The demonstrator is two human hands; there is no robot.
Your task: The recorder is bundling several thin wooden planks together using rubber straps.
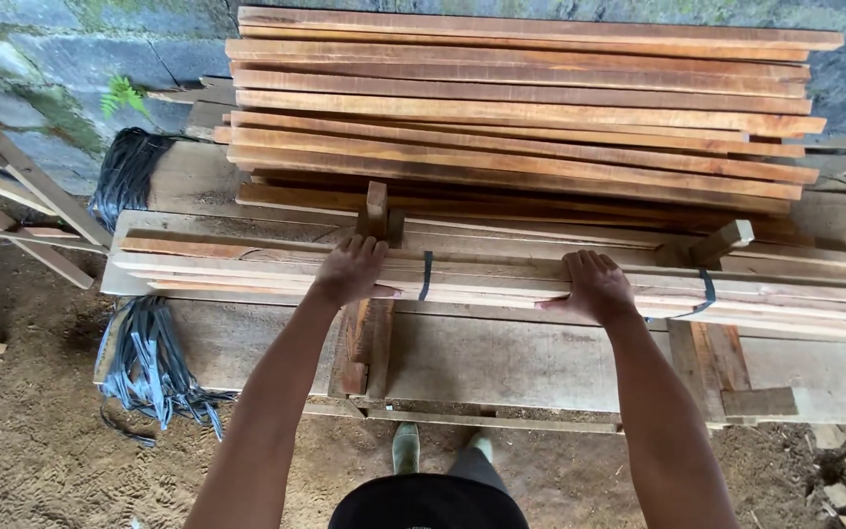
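Soft, even daylight here, nothing harsh and no glare. The planks (pixel 531 108) up top catch the most light and glow orange, while the wall (pixel 41 59) behind sits dim and grey. Weak shadows under the bench (pixel 521 362) and on the dirt floor (pixel 22 431). Pretty sharp overall, just wide-angle bending at the edges and slightly soft corners.

This is a rough outdoor timber yard or carpentry workshop. A stack of sawn planks (pixel 521 98) lies against a mossy block wall (pixel 41 69). A bench (pixel 540 362) of heavy boards carries bundled slats (pixel 501 279). The dirt floor (pixel 22 431) is strewn with sawdust, and black strapping bands (pixel 154 362) hang at the bench end.
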